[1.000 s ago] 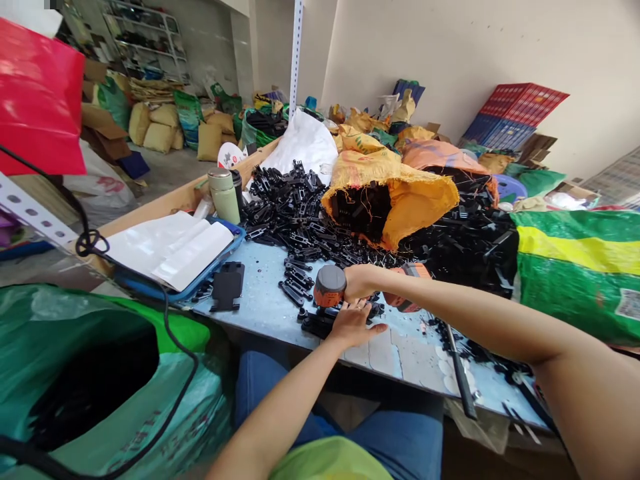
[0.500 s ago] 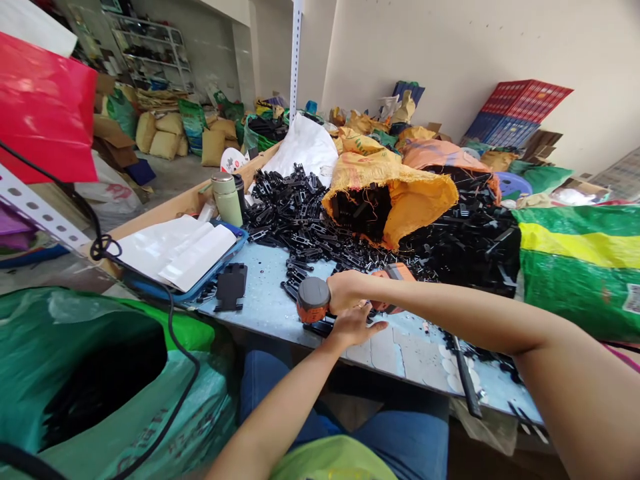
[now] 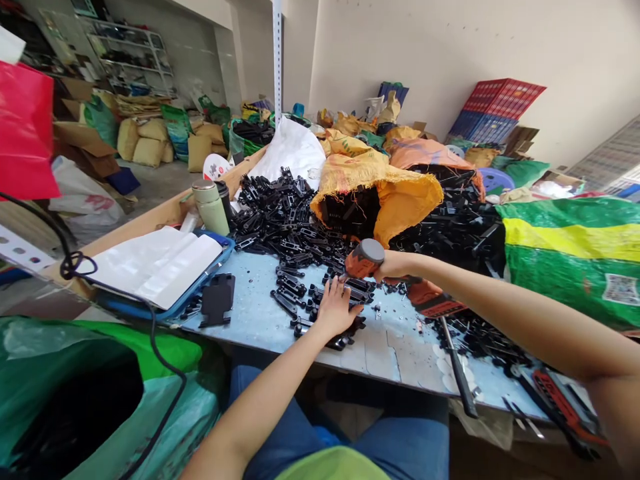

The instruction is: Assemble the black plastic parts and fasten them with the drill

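My right hand is wrapped round the grip of an orange and grey cordless drill, its battery end reaching right past the wrist. The drill's tip points down and left, close to my left fingertips. My left hand lies on a group of black plastic arm-like parts, fingers stretched out and thumb apart. Whether the bit touches a part or a screw cannot be made out. Beyond both hands rises a heap of the same black parts.
An orange woven sack gapes open behind the heap. Left are a blue tray with paper, a green bottle and a black plate. A black-handled tool overhangs the front edge. A green sack bounds the right.
My right hand has moved the drill up and right, away from the front edge. My left hand has shifted slightly, uncovering more black parts. The view has turned a little.
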`<state>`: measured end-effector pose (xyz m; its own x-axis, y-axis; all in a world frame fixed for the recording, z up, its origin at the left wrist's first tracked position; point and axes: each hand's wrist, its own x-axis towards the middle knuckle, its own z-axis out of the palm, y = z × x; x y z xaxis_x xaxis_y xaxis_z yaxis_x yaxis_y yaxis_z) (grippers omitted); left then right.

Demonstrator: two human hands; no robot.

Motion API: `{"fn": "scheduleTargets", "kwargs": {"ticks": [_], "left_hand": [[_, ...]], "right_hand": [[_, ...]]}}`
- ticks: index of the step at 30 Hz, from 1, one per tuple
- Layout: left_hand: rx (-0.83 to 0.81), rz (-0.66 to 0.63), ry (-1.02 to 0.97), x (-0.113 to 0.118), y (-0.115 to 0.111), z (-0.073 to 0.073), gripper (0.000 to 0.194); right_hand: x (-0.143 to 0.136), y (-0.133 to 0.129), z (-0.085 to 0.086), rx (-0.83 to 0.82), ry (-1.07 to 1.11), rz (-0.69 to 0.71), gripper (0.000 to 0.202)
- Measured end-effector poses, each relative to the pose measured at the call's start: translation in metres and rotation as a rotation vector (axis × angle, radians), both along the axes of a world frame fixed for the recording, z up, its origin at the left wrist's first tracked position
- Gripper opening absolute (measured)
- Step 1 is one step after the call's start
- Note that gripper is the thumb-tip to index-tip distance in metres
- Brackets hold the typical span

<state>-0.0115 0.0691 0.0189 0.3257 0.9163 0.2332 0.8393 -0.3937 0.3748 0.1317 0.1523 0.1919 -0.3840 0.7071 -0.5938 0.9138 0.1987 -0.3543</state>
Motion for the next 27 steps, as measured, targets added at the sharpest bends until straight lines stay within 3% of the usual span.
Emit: {"fn": "scheduleTargets", "kwargs": {"ticks": [3, 7, 13, 17, 27], "left_hand": [[-0.031, -0.093, 0.078, 0.008, 0.036, 0.000, 0.058], [-0.082, -0.103, 0.116, 0.011, 0.065, -0.010, 0.053], [-0.076, -0.085, 0.129, 0.009, 0.063, -0.022, 0.053], [-0.065, -0.069, 0.129, 0.011, 0.061, -0.020, 0.054], [-0.070, -0.057, 0.125, 0.012, 0.060, -0.013, 0.054]], "right_hand": [[0.021, 0.018, 0.002, 0.018, -0.200, -0.110, 0.035], [0.042, 0.031, -0.012, 0.028, -0.287, -0.127, 0.029], [0.056, 0.036, -0.034, 0.032, -0.339, -0.075, 0.024], [0.055, 0.025, -0.030, 0.080, -0.384, -0.025, 0.015], [0.042, 0.001, -0.026, 0.032, -0.409, 0.046, 0.018]]}}
